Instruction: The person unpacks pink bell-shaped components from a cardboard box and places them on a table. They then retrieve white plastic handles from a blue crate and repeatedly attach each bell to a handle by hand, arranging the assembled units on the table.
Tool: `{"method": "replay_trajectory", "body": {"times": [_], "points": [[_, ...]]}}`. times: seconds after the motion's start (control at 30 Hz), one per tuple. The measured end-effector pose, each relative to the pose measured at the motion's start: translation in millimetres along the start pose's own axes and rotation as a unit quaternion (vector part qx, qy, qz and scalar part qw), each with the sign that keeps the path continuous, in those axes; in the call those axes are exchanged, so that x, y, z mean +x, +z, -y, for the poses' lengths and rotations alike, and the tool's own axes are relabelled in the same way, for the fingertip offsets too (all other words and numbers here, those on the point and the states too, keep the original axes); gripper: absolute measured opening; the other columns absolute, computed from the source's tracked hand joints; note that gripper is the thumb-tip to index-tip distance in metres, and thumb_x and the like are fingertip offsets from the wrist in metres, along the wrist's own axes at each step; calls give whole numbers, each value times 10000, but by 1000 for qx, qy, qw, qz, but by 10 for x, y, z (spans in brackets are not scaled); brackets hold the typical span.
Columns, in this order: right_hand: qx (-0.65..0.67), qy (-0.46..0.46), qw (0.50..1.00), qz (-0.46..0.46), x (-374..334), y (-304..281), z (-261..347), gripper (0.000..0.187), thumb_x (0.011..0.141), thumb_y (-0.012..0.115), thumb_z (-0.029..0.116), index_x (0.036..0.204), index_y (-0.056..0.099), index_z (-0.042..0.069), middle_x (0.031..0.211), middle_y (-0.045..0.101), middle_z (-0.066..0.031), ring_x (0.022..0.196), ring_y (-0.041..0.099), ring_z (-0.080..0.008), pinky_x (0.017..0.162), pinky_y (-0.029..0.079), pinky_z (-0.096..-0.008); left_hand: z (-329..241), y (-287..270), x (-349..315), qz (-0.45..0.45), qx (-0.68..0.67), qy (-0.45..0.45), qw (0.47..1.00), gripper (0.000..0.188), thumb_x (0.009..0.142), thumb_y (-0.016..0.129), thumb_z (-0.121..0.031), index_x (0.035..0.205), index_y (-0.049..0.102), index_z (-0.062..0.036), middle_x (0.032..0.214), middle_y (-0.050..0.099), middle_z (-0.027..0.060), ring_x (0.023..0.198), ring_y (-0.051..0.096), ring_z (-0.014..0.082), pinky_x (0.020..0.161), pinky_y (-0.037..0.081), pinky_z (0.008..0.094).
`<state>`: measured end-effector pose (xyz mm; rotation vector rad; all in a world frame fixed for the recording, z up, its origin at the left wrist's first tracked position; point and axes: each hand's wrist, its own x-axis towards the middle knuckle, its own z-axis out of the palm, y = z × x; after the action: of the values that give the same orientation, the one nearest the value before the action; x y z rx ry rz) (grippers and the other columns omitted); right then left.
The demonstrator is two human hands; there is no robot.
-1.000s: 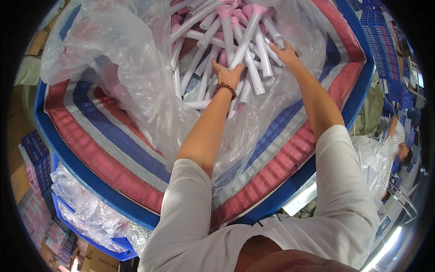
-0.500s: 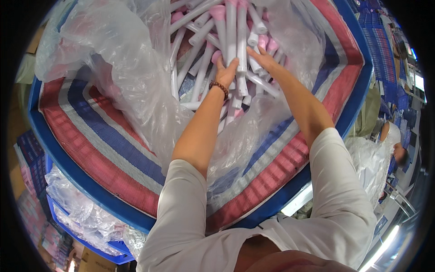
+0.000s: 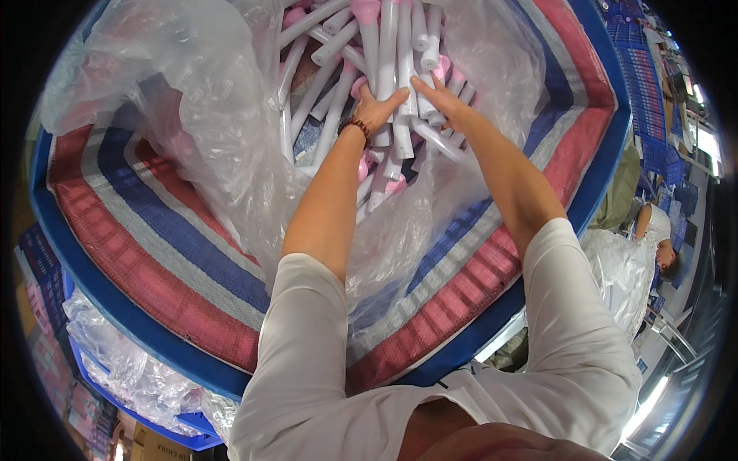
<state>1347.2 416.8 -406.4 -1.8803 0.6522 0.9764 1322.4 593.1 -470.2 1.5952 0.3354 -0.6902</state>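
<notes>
A pile of white plastic tubes with pink ends (image 3: 370, 48) lies in a large sack lined with clear plastic film. My left hand (image 3: 377, 111) is closed round the left side of several tubes in the middle, its thumb resting across them. From the right, my right hand (image 3: 444, 101) grips the same bunch, its thumb stretched along the tubes. The fingertips of both hands are partly hidden behind the tubes. A dark beaded bracelet (image 3: 355, 125) circles my left wrist.
The striped red, blue and grey woven sack (image 3: 165, 284) sits inside a big blue tub (image 3: 115, 303). Crumpled clear film (image 3: 181, 84) drapes over its left side. A blue crate (image 3: 204, 439) with plastic bags stands lower left. Another person (image 3: 659, 230) is at the far right.
My view has shifted slightly. My hands have drawn a little closer together around the bunch of tubes, which has moved slightly with them.
</notes>
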Motion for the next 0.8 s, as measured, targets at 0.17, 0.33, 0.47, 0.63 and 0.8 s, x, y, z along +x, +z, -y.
{"method": "replay_trajectory", "body": {"times": [0.17,0.33,0.47,0.63,0.8], "points": [[55,1,996,67,-128,179,-119,1145,675,687,663,1490,96,117,1497,234,-162,1330,317,-352,1010,299,-583,189,-222,-176,60,-75,58,994,988,791,696,-447,1461,117,-10,1427,351,185,1309,369,280,1077,298,376],[122,-6,987,102,-148,459,-170,1007,709,689,617,1456,225,128,1426,358,-135,1273,400,-326,971,361,-572,444,-322,-287,108,-345,40,932,906,804,715,-391,1466,165,-106,1364,408,108,1216,449,232,990,408,381],[121,-13,990,76,-239,526,-138,907,734,677,597,1443,284,191,1430,372,-104,1297,370,-335,980,313,-623,445,-268,-295,102,-393,47,913,912,782,742,-381,1457,196,-104,1328,456,93,1189,477,217,979,417,389],[149,9,981,122,-543,443,-19,868,748,661,606,1417,324,168,1387,411,-98,1253,411,-329,971,325,-620,160,-388,-486,129,-352,24,927,738,786,740,-343,1352,388,-25,1248,529,97,1128,519,217,948,423,360],[213,-15,961,174,-874,465,214,779,786,648,579,1363,396,120,1290,493,-103,1154,501,-278,937,417,-516,-364,-692,-817,149,-276,-2,949,584,842,674,-406,1269,493,-51,1163,574,71,1062,561,187,880,479,347]]}}
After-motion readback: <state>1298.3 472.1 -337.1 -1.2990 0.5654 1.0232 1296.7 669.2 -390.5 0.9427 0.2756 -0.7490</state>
